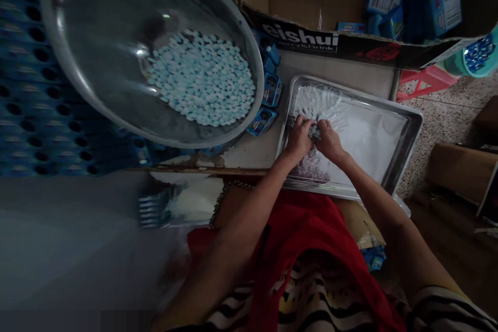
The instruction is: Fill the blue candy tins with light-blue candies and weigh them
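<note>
My left hand and my right hand are close together over the left part of a shallow metal tray. The fingers of both are closed on a gathered, crinkled clear plastic bag, which fans out toward the tray's far edge. What lies between the fingertips is too small to make out clearly. A speckled purplish patch shows below my hands, near the tray's front side.
A large metal bowl of pale blue and white candy-like pieces stands to the left. Small blue boxes sit beside it, with stacked ones at far left. Behind the tray is an open cardboard carton; at right, a green tub.
</note>
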